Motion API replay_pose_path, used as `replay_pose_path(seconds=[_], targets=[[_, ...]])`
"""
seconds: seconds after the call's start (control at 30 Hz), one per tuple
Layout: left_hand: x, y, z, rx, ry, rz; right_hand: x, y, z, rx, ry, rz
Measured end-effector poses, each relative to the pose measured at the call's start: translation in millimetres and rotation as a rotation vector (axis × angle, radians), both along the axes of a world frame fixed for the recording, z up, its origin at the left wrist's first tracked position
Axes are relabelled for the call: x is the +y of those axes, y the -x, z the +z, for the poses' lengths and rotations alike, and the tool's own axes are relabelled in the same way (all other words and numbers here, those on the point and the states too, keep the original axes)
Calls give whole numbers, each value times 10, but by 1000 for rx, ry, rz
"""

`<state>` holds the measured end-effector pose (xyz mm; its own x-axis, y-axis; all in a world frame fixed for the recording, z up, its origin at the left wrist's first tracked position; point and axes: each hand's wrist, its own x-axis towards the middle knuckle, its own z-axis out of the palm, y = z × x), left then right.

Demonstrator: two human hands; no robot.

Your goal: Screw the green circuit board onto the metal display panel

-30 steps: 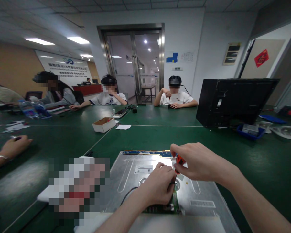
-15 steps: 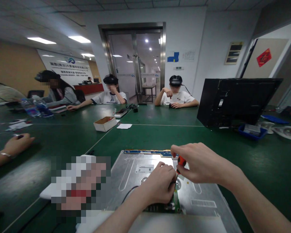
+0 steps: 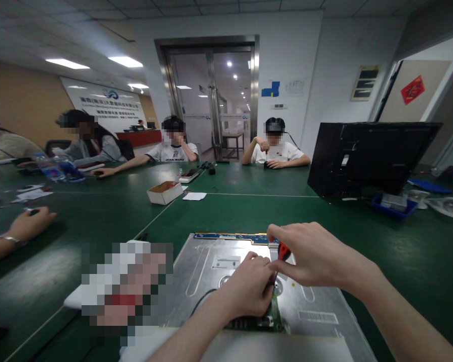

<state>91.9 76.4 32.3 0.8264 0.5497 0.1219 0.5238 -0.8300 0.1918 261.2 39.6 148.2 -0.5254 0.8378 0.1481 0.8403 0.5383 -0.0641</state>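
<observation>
A flat silver metal panel (image 3: 317,306) lies before me, with a blue circuit strip (image 3: 234,238) along its far edge. Near its middle is a green circuit board (image 3: 275,314), partly covered by my left hand. My right hand (image 3: 313,254) is closed around the red and black handle of a screwdriver (image 3: 283,251), whose thin shaft points down at the board. My left hand (image 3: 251,284) is closed beside the shaft, over the board; its fingertips are hidden, so what they hold cannot be made out. A black cable (image 3: 202,300) runs out from under it.
On the green table (image 3: 226,211) are a small open box (image 3: 164,192), a white paper (image 3: 195,196) and a blurred-out item at left. A black monitor (image 3: 377,158) and blue tray (image 3: 394,203) stand right. Another person's hand (image 3: 32,223) rests left; people sit beyond.
My right thumb and fingers have shifted slightly around the screwdriver handle, which shows less of its lower part. My left hand has stayed in place. The view has moved very slightly.
</observation>
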Motion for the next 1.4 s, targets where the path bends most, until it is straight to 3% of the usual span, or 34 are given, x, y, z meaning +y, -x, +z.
replay_pose_path(seconds=[0.17, 0.37, 0.53, 0.73, 0.93, 1.1, 1.3, 1.4], targets=[[-15, -3, 30, -6, 22, 17, 15, 19, 0, -78, -8, -80], [-8, -5, 27, -5, 13, -5, 1, 4, 0, 8, 16, 2], [-7, -9, 38, 8, 18, 12, 11, 18, 1, -64, -8, -61], [-10, -7, 38, 19, 13, -9, 10, 17, -12, -3, 3, -4], [-2, -6, 31, 18, 29, 10, 25, 18, -3, -101, -15, -94], [8, -14, 15, 7, 49, 0, 12, 13, -10, -38, 6, -27], [4, -11, 15, 21, 15, 13, 14, 37, 9, -112, -3, -101], [8, -6, 0, -1, 35, 2, 10, 18, -2, -78, 2, -71]])
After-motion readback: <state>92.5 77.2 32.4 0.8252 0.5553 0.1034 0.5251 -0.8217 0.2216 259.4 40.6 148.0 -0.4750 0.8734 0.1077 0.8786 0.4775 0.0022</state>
